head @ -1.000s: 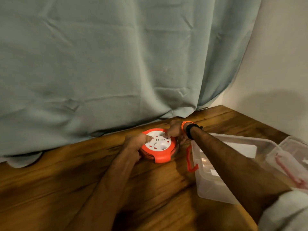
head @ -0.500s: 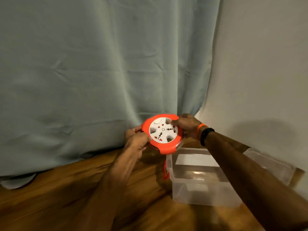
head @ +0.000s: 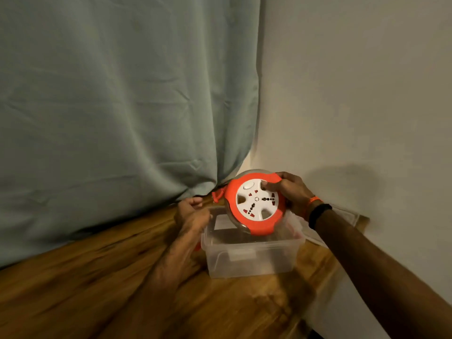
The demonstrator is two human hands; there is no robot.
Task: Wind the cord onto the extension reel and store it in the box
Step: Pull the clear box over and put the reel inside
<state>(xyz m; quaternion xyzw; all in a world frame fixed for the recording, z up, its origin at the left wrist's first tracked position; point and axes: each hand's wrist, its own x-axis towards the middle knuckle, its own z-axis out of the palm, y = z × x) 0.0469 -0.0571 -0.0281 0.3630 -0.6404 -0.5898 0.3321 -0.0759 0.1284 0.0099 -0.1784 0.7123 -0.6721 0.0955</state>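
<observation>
Round orange-and-white extension reel (head: 255,203) lifted off wooden desk (head: 97,277), now tilted above open clear plastic box (head: 252,253) at desk's far right corner. Right hand (head: 291,192) grips reel's right edge; left hand (head: 192,214) loosely curled beside box's left rim, holding nothing visible.

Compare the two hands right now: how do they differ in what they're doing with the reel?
The right hand grips the reel by its upper right rim, thumb on the white face; the left hand is off the reel, fingers loosely curled. The right hand is held above the box; the left sits lower, at the box's left edge. Both are close to the open box.
</observation>
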